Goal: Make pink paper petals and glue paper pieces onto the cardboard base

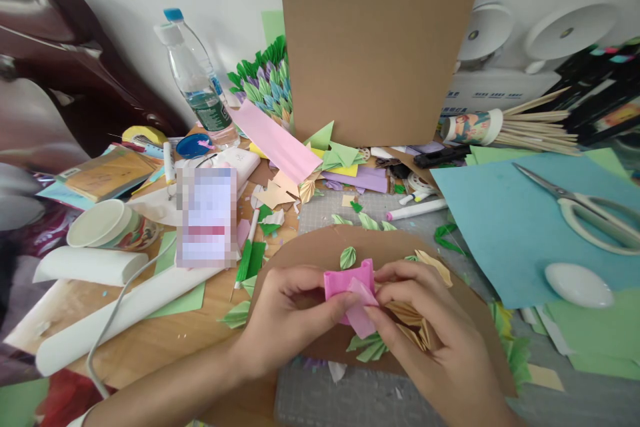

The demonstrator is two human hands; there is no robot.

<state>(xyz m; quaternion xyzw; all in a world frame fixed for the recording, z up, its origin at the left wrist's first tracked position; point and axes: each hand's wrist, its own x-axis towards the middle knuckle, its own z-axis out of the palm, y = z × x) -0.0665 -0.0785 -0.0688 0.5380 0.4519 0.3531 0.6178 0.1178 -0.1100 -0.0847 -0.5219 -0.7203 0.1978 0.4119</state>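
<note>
1. Over the brown cardboard oval [300, 255], a small piece of pink crepe paper [340, 282] is held up between two hands.
2. The left hand [287, 310] has its thumb and fingers pinched close on the paper's left side.
3. The right hand [433, 317] pinches the right side, its fingers nearly closed too.
4. The paper looks thin, so it might rip if both hands pull hard. Its top corners curl, and squeezing could squash them.
5. If the right hand dips, it could bend the tan paper folds [407, 315] just under it.
6. The oval's near edge is over the grey cutting mat [345, 400].
7. Sideways room looks tight: a white roll [135, 319] lies by the left arm, and scissors [567, 200] lie on blue paper [500, 233] at the right. Going up looks easier, with the cardboard sheet [375, 47] farther back.
</note>
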